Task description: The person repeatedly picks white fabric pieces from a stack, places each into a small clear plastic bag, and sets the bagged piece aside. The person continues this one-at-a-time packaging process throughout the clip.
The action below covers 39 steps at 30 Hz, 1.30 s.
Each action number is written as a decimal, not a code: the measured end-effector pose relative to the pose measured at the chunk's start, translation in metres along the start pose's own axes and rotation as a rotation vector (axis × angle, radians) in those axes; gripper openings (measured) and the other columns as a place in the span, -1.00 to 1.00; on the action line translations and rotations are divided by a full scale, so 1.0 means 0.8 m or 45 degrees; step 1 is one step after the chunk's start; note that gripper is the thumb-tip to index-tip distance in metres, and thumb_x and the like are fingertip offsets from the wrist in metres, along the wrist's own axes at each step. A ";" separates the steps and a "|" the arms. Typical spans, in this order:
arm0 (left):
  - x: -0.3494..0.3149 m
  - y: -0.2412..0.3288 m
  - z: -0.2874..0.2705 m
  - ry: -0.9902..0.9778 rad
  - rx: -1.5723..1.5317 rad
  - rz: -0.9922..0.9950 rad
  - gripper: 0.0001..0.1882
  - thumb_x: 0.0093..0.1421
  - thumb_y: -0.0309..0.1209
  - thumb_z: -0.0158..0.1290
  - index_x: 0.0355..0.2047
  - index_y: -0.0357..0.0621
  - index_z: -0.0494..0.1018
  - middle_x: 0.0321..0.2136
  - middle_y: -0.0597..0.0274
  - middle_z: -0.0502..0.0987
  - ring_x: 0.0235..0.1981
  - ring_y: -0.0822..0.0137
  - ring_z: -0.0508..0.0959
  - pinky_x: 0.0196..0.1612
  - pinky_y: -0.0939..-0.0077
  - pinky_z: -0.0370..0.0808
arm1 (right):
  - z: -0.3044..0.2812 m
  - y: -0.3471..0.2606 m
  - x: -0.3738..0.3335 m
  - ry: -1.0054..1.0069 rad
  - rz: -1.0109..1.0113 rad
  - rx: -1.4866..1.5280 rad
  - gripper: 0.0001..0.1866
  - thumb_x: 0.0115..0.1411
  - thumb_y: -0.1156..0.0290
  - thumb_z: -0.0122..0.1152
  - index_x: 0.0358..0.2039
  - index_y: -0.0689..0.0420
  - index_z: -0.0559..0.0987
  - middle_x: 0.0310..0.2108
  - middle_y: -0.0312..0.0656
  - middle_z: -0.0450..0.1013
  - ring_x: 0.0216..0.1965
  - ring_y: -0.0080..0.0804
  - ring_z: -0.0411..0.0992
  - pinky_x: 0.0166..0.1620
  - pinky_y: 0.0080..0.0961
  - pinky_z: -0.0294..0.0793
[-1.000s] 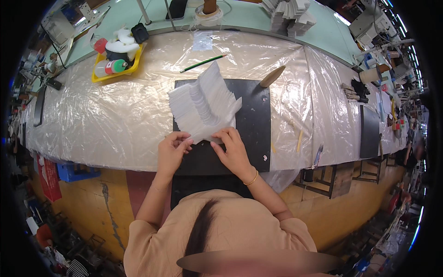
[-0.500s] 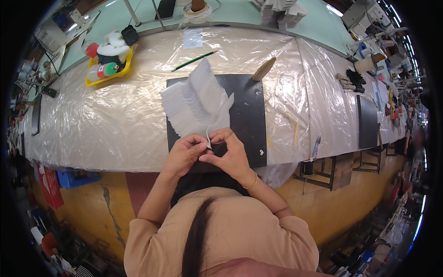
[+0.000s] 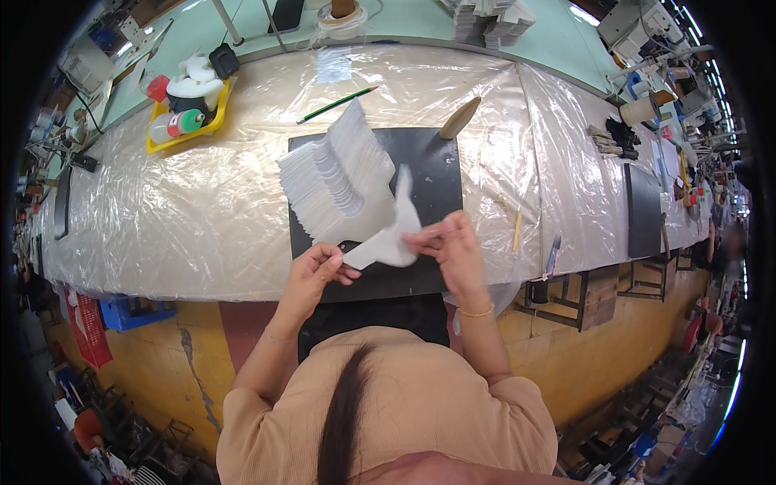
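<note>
My left hand [image 3: 314,273] pinches the left end of a white, curved flat cut piece [image 3: 394,242] between thumb and fingers. At the piece's right side, the fingertips of my right hand [image 3: 453,252] are closed on its edge, slightly blurred. The piece is raised over a black mat [image 3: 431,190], its upper arm pointing away from me. Just beyond my hands, a fanned stack of similar white pieces [image 3: 323,174] lies overlapping on the mat. Whether the held piece is a single layer cannot be made out.
A wooden pointed tool [image 3: 461,119] rests at the mat's far right corner. Beyond the stack lies a green pencil [image 3: 336,105]. A yellow basket [image 3: 171,145] with bottles stands far left. On the right are a small knife-like tool [image 3: 553,257] and dark gloves [image 3: 619,139].
My hands have moved apart, the right one going right. The white piece, earlier pinched edge-on between both hands, is now spread out between them, clear of the stack's near end.
</note>
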State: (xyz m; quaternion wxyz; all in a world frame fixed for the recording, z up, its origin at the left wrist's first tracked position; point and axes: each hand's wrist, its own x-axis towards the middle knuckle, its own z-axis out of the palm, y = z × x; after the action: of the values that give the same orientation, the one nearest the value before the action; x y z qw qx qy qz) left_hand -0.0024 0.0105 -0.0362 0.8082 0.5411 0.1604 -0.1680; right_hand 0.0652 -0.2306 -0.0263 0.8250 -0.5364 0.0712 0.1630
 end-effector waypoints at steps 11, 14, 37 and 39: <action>-0.014 -0.039 -0.001 0.077 0.062 -0.262 -0.84 0.35 -0.42 -0.03 -0.23 -0.29 0.36 -0.35 0.06 0.56 -0.30 0.22 0.65 -0.25 0.50 0.63 | -0.127 -0.067 0.059 0.582 -0.287 -0.132 -0.81 0.44 0.27 -0.19 -0.30 0.07 0.20 -0.61 -0.35 0.16 -0.68 -0.62 0.14 -0.66 -0.65 0.24; -0.019 -0.031 -0.005 0.197 0.120 -0.314 -0.83 0.32 -0.39 0.02 -0.26 -0.28 0.36 -0.38 0.07 0.55 -0.38 0.30 0.64 -0.35 0.57 0.59 | -0.152 -0.108 0.063 0.786 -0.501 -0.106 -0.88 0.41 0.32 -0.15 -0.24 0.08 0.24 -0.56 -0.35 0.17 -0.65 -0.65 0.11 -0.64 -0.70 0.20; 0.004 0.021 -0.014 0.051 -0.274 -0.139 -0.85 0.26 -0.50 0.08 -0.20 -0.33 0.45 -0.36 0.10 0.58 -0.36 0.28 0.65 -0.32 0.52 0.62 | 0.072 0.016 -0.006 -0.368 -0.418 -0.994 -0.62 0.05 0.25 0.43 -0.28 0.23 0.49 -0.34 -0.18 0.40 -0.46 -0.39 0.42 -0.37 -0.52 0.42; 0.004 0.015 -0.003 -0.081 -0.343 -0.082 -0.85 0.29 -0.49 0.05 -0.19 -0.33 0.46 -0.34 0.12 0.56 -0.33 0.34 0.62 -0.28 0.54 0.58 | 0.074 0.015 -0.009 -0.332 -0.489 -0.979 -0.54 -0.02 0.18 0.49 -0.30 0.21 0.45 -0.35 -0.19 0.36 -0.42 -0.40 0.42 -0.35 -0.52 0.42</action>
State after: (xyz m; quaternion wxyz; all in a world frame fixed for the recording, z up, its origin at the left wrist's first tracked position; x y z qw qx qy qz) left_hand 0.0054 0.0166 -0.0283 0.8725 0.4166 0.1730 -0.1876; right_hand 0.0511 -0.1735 -0.0100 0.5832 -0.7824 -0.1999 0.0880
